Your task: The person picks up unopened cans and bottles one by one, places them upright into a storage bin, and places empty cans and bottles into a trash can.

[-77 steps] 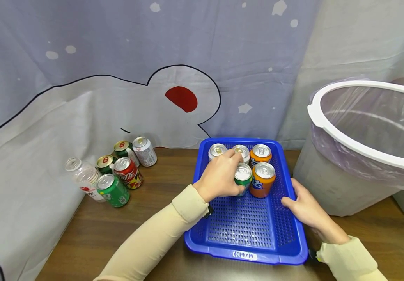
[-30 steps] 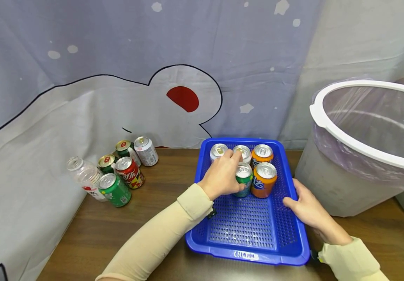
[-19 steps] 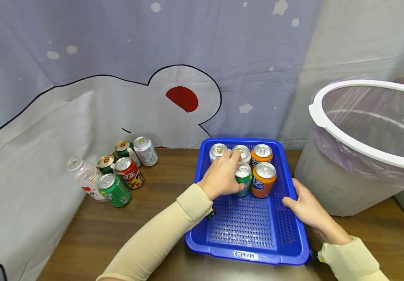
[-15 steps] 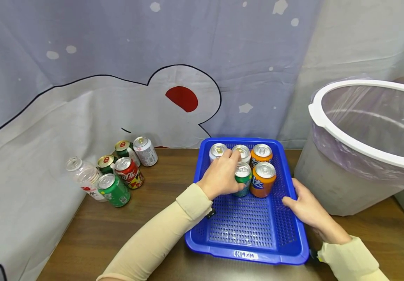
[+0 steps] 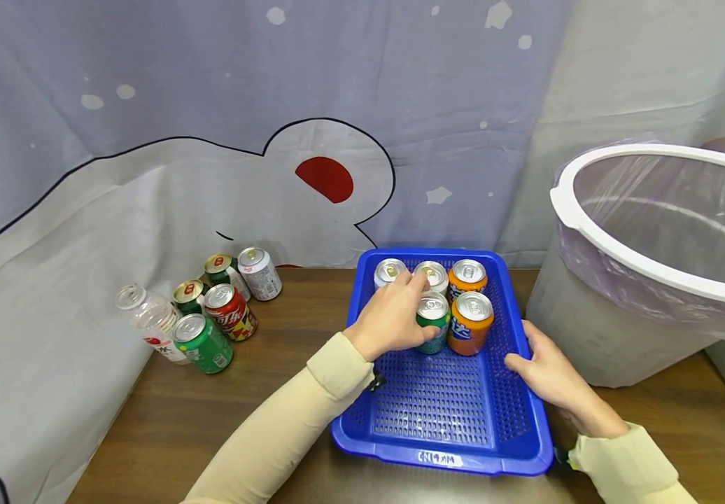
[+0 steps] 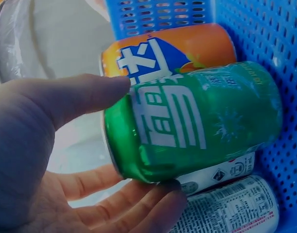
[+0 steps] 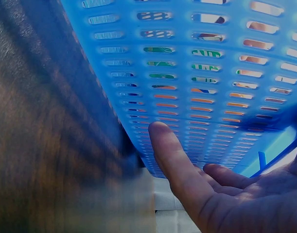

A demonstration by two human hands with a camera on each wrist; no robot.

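Observation:
My left hand (image 5: 394, 315) is in the blue basket (image 5: 444, 463), holding a green soda can (image 5: 434, 334) near its top. In the left wrist view the thumb lies at one side of the green can's upper end, with the fingers along the opposite side. An orange soda can (image 5: 468, 339) stands upright just right of it, another orange can (image 5: 468, 274) behind. Two pale cans, a middle one (image 5: 433, 273) and a left one (image 5: 390, 271), complete the back row. My right hand (image 5: 548, 367) grips the basket's right rim, thumb inside and fingers outside.
On the table's left, several cans stand bunched, among them a green can (image 5: 206, 348), a red can (image 5: 230, 315) and a silver can (image 5: 260, 274), beside a clear plastic bottle (image 5: 148, 318). A large lined bin (image 5: 595, 322) stands right of the basket, before a patterned curtain (image 5: 463, 84).
The green can has shifted slightly left with my left hand, widening its gap from the front orange can. My right hand stays on the basket rim.

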